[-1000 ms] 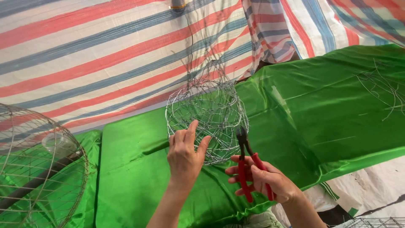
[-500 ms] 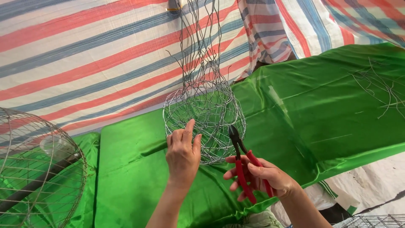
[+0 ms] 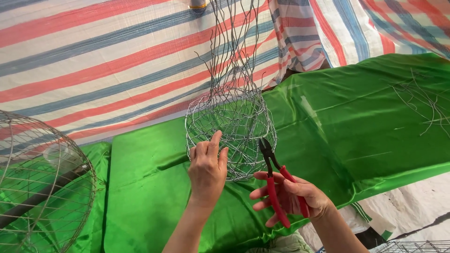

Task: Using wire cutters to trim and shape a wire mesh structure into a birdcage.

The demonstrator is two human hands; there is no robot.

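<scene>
A round wire mesh basket (image 3: 232,124) with long loose wire ends rising from its top stands on a green cloth (image 3: 328,126). My left hand (image 3: 206,171) rests against the basket's near side, its fingers pinching the mesh. My right hand (image 3: 293,199) holds red-handled cutting pliers (image 3: 276,180), their dark jaws pointing up beside the basket's lower right rim.
A large wire cage (image 3: 40,182) sits at the left edge. Loose cut wires (image 3: 419,100) lie on the cloth at the far right. A striped tarp (image 3: 108,61) hangs behind. Another wire grid (image 3: 412,246) shows at the bottom right corner.
The pliers' jaws have moved closer to the basket's lower right rim. My left hand keeps its place on the mesh.
</scene>
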